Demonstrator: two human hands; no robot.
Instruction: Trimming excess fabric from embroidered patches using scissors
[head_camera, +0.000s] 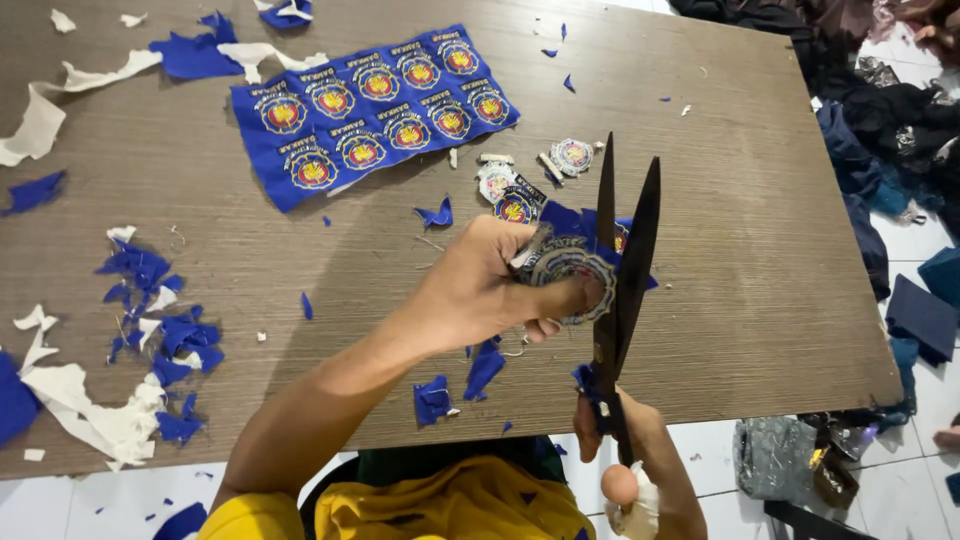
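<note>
Holding a round embroidered patch (572, 270) up off the worktop (760, 200), the left hand (480, 290) is pinching it between thumb and fingers, with the edge pushed out toward the blades so the waste cloth is sitting right in the cut line. The patch is hanging near the middle of the view, a bit toward 3 o'clock. The right hand (625, 450) is coming up from 6 o'clock, closed around the handles of the big black scissors (622, 260) — the blades are standing open in a narrow V pointing to 12 o'clock, just beside the patch's rim, touching or nearly so.

Lying flat at 11 o'clock is the uncut blue sheet of patches (375, 110), well apart from the hands, looks like it's parked out of the way. A few finished cut-out patches (530, 185) are gathering just past the hands toward 12 o'clock, close enough to drop onto. Blue and white scraps (150, 330) are piling up over at 9 o'clock, more blue bits (455, 385) are lying under the left wrist.

No bin, tray or box anywhere on the worktop — everything is sitting loose on the bare surface. Dark cloth (880, 130) is heaping on the floor at 2 o'clock.
</note>
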